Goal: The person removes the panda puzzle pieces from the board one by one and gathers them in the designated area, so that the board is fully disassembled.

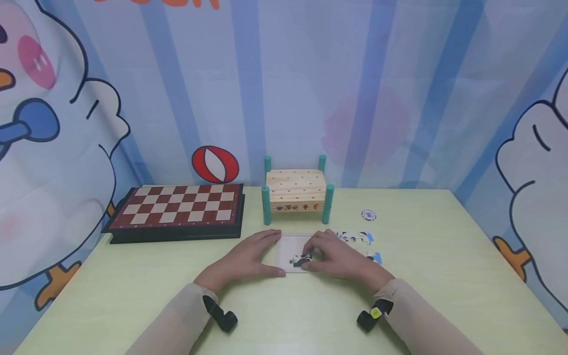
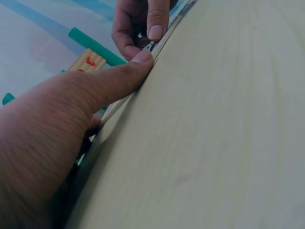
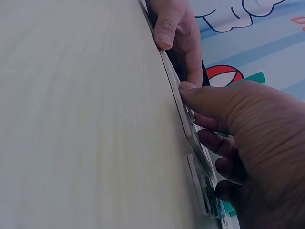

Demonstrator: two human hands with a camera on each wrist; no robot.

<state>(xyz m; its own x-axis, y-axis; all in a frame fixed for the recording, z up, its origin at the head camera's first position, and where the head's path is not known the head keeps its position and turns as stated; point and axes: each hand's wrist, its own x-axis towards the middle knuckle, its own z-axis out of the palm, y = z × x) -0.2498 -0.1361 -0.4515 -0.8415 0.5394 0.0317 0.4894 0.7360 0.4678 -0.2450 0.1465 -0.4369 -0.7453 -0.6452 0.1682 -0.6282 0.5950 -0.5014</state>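
Observation:
A shallow white puzzle tray point(image 1: 289, 241) lies flat on the table between the two hands. My left hand point(image 1: 246, 259) holds its left end, thumb at the near edge and fingertips at the far corner. Inside the tray is a panda-picture puzzle piece point(image 1: 301, 261), pinched by the thumb and fingers of my right hand point(image 1: 335, 255), which hides part of it. In the right wrist view, the right thumb point(image 3: 200, 98) reaches over the tray's rim. Beyond the right hand lie loose panda pieces point(image 1: 350, 237), partly covered by it.
A red and white checkerboard box point(image 1: 177, 207) stands at the back left. Behind the tray is a small wooden stand point(image 1: 296, 185) with green posts. A round chip point(image 1: 369, 215) lies at the back right. A printed cloth point(image 1: 301, 88) hangs along the table's rear edge.

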